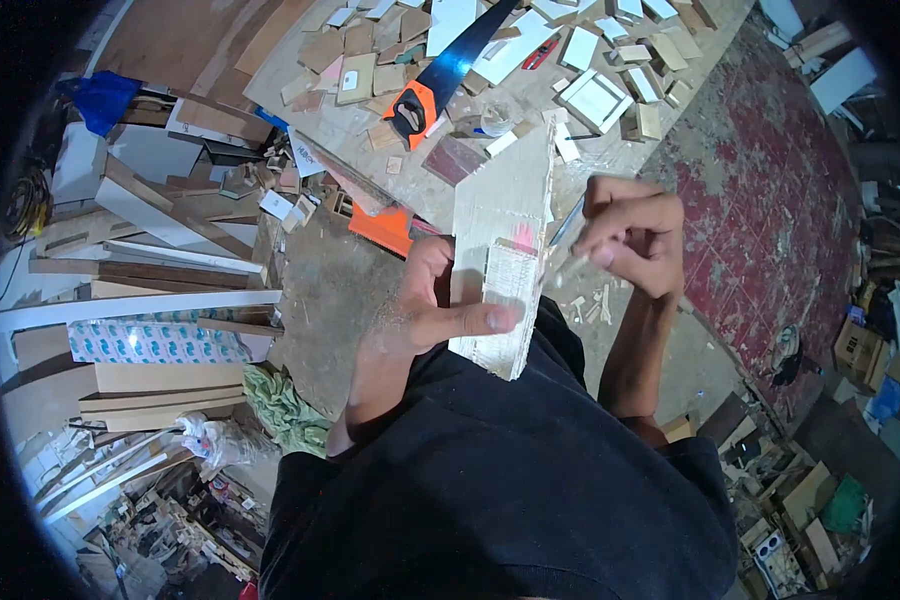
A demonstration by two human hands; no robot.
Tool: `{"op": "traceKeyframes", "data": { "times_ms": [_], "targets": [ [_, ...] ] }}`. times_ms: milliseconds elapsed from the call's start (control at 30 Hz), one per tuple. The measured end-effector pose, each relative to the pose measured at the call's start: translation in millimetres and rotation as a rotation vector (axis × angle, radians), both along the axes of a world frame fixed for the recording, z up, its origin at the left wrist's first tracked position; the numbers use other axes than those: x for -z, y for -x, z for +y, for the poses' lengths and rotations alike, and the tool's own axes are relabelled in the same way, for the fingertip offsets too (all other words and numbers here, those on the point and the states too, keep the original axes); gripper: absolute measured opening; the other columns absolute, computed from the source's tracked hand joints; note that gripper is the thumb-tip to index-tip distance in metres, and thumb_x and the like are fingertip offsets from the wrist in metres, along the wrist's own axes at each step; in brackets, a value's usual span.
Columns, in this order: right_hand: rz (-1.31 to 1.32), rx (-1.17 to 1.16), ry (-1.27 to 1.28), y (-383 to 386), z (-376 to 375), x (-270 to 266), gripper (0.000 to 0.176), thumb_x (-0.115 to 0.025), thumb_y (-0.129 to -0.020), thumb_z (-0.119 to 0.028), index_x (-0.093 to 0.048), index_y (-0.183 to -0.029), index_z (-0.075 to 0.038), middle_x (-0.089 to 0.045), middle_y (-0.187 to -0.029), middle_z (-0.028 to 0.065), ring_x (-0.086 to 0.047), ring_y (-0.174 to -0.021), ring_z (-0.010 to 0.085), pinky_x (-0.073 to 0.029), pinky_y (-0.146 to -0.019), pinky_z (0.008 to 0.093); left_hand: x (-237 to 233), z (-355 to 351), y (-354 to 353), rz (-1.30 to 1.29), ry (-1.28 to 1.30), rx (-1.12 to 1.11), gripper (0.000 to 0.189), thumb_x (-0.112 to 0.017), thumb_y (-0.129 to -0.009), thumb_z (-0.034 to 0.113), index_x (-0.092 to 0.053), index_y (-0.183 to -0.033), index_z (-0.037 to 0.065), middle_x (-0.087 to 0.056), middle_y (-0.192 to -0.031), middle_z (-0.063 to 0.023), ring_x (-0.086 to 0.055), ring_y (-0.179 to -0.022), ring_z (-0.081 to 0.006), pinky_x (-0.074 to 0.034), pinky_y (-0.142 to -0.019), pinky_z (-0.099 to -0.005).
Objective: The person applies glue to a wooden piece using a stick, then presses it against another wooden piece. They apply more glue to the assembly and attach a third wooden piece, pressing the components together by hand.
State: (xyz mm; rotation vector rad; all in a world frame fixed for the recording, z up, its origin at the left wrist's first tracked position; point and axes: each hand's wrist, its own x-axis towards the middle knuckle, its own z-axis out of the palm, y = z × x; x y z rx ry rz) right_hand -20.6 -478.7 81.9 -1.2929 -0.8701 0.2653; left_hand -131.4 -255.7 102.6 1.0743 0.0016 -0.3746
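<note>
My left hand (432, 305) grips a long pale board (500, 190) with ragged edges, which looks like cardboard or thin wood. Its thumb presses a smaller ribbed rectangular piece (511, 275) flat against the lower part of that board. A pink mark (523, 237) shows just above the small piece. Beside the board's right edge, my right hand (635, 235) is closed with thumb and fingertips together. A thin, blurred sliver seems to be at those fingertips, but I cannot make out what it is.
On the worktable (410, 185) lie a handsaw (440, 85) with an orange handle, a red utility knife (540, 54) and many wood offcuts (360, 75). An orange tool (382, 230) sits by the table's near edge. Stacked boards (160, 260) stand at left; a red floor sheet (760, 220) spreads at right.
</note>
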Motion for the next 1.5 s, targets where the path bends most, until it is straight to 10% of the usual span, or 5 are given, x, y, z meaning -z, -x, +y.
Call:
{"op": "traceKeyframes", "data": {
  "times_ms": [733, 1067, 1200, 1500],
  "targets": [
    [0.211, -0.159, -0.055, 20, 20, 60, 0.013, -0.071, -0.075, -0.011, -0.068, -0.074, 0.001, -0.059, -0.064, 0.0048, -0.046, -0.056, 0.0101, -0.031, -0.051, 0.0264, 25, 2, 0, 0.48, 0.151, -0.135, 0.038, -0.069, -0.079, 0.013, -0.056, -0.112, -0.003, -0.063, -0.095, -0.0091, -0.064, -0.083, -0.0157, -0.053, -0.072, -0.0302],
    [0.623, 0.413, 0.337, 26, -4, 113, 0.013, -0.065, -0.084, -0.01, -0.067, -0.086, 0.003, -0.065, -0.077, 0.0025, -0.055, -0.072, 0.0067, -0.044, -0.064, 0.0228, 46, 32, 17, 0.463, 0.208, -0.19, 0.044, -0.066, -0.079, 0.008, -0.051, -0.119, -0.004, -0.062, -0.099, -0.0093, -0.061, -0.09, -0.0171, -0.049, -0.08, -0.0307],
    [0.484, 0.512, 0.773, 25, -34, 165, 0.019, -0.065, -0.083, -0.015, -0.069, -0.086, 0.003, -0.063, -0.068, 0.0012, -0.052, -0.065, 0.0056, -0.043, -0.059, 0.0242, 49, 43, 20, 0.459, 0.191, -0.332, 0.044, -0.065, -0.078, 0.004, -0.051, -0.119, -0.004, -0.062, -0.102, -0.0101, -0.062, -0.09, -0.0181, -0.05, -0.08, -0.0319],
    [0.42, 0.814, 0.844, -24, -28, 208, 0.02, -0.068, -0.076, -0.019, -0.071, -0.087, -0.003, -0.067, -0.069, 0.0116, -0.061, -0.06, 0.015, -0.047, -0.059, 0.029, 44, 63, 36, 0.449, 0.075, -0.539, 0.049, -0.069, -0.072, -0.003, -0.05, -0.118, -0.004, -0.059, -0.111, -0.0153, -0.059, -0.099, -0.0231, -0.047, -0.09, -0.0375]
  ]
}}
